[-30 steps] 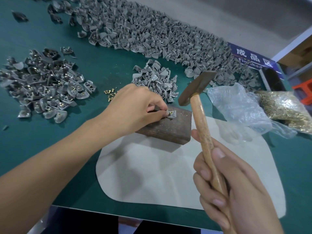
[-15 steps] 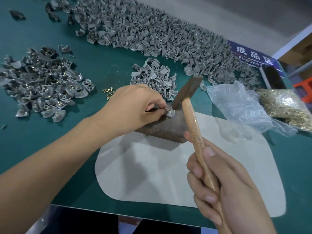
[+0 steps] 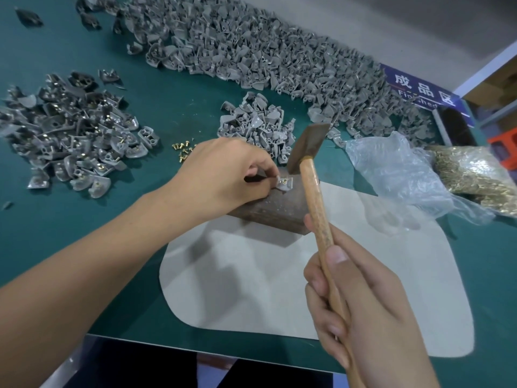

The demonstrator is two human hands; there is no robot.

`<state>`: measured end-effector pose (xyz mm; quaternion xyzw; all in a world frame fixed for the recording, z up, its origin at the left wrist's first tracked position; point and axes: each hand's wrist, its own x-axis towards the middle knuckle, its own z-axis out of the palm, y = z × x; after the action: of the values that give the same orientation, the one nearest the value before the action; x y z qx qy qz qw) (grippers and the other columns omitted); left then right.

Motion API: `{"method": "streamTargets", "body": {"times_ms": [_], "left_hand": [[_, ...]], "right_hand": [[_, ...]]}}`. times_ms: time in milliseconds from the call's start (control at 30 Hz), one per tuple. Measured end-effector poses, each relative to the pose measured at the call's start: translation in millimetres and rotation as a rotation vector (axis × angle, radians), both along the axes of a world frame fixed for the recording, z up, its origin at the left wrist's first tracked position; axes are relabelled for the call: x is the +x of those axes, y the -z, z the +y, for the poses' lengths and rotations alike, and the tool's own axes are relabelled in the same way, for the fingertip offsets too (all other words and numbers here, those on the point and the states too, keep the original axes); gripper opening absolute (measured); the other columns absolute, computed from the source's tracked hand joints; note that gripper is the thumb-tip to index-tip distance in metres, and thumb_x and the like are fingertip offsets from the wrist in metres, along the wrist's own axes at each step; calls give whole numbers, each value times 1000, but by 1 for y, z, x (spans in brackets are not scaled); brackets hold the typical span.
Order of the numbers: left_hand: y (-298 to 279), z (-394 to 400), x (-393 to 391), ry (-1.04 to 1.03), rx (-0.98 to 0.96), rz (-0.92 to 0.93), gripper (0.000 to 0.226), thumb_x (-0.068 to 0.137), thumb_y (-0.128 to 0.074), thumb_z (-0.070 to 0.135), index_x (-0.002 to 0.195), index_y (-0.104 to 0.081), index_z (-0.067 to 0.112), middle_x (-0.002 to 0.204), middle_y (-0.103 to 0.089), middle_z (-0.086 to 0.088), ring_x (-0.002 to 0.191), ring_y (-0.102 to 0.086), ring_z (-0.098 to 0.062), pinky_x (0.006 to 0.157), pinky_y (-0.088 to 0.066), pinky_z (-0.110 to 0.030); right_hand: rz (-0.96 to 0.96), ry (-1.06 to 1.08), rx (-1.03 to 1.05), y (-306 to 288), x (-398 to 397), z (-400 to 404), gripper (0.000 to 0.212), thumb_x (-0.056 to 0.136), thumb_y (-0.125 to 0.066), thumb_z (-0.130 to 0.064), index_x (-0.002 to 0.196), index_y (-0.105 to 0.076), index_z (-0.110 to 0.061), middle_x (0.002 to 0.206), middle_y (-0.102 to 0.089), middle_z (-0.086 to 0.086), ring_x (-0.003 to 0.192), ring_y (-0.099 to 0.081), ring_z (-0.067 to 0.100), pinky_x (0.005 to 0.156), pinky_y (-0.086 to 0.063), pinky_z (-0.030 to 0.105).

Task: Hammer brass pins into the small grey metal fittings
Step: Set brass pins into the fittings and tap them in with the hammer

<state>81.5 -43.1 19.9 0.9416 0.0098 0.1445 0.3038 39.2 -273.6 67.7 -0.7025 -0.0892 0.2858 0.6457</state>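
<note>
On top of the rusty iron block (image 3: 275, 203) sits one grey fitting (image 3: 284, 184) with a brass pin (image 3: 283, 180) in its hole, and my left hand (image 3: 223, 175) pinches the fitting's near edge between thumb and forefinger to steady it. My right hand (image 3: 361, 312) is wrapped around the wooden handle of the hammer (image 3: 306, 148), thumb laid along the shaft. Half a second ago the hammer head was down at the fitting; now it has lifted and hangs just beyond the block, so I judge one blow has landed and another may follow. The pin head looks nearly flush, though at this size I cannot be sure it is fully seated.

The block is dark, pitted and squared, resting on the far edge of a smooth pale mat (image 3: 293, 281). Left of the block, a few loose brass pins (image 3: 183, 149) glint on the green table (image 3: 173, 107), and further left lies a heap of finished fittings (image 3: 70, 141) showing brass specks. Just behind the block is a small pile of plain fittings (image 3: 257, 124), dull, curved and shell-like; a far larger drift (image 3: 265, 51) stretches beyond it. Right of the block, a crinkled clear bag (image 3: 391, 169) slumps beside a bag of pins (image 3: 475, 175).
</note>
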Motion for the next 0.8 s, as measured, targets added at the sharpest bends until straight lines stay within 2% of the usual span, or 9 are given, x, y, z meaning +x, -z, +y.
{"method": "streamTargets", "body": {"times_ms": [67,233,367,500,633,800], "left_hand": [[0,0,0,-8,19,-6,9,85,-74,35,93,-77,39,52,-47,14,69,-56,-11,55,-33,-23],[-1,0,-1,-10,7,-32,7,86,-75,35,91,-77,39,50,-42,18,68,-50,-9,54,-28,-22],[-1,-1,-1,-12,8,-28,7,85,-75,36,91,-78,38,52,-45,17,68,-54,-11,55,-30,-20],[-2,-1,-2,-10,28,-21,7,87,-74,38,92,-78,38,54,-47,16,70,-58,-12,56,-33,-20],[-3,-1,-1,-18,38,-14,9,85,-74,35,92,-77,39,53,-46,17,70,-57,-13,55,-31,-18],[-3,-2,-1,-14,26,-16,8,87,-74,37,93,-79,37,52,-45,17,68,-56,-13,55,-31,-19]], "right_hand": [[5,-23,-18,-1,0,0,38,95,-50,-38,126,-72,-39,71,-46,1,43,-28,12,45,-32,16],[10,-27,36,-4,-2,-1,37,95,-55,-42,128,-71,-38,71,-47,0,43,-28,11,45,-34,17],[27,-13,23,-1,-1,-1,38,94,-51,-39,126,-72,-38,71,-47,1,43,-27,12,44,-32,16],[-34,10,74,-1,-3,-1,38,96,-56,-42,130,-71,-35,70,-45,2,43,-25,12,45,-35,18],[-2,-68,-33,-2,1,-6,36,96,-49,-41,122,-72,-31,72,-44,4,44,-26,13,45,-32,18],[-51,-6,5,2,-1,-3,38,97,-49,-39,128,-71,-42,71,-45,1,44,-27,12,45,-32,18]]}}
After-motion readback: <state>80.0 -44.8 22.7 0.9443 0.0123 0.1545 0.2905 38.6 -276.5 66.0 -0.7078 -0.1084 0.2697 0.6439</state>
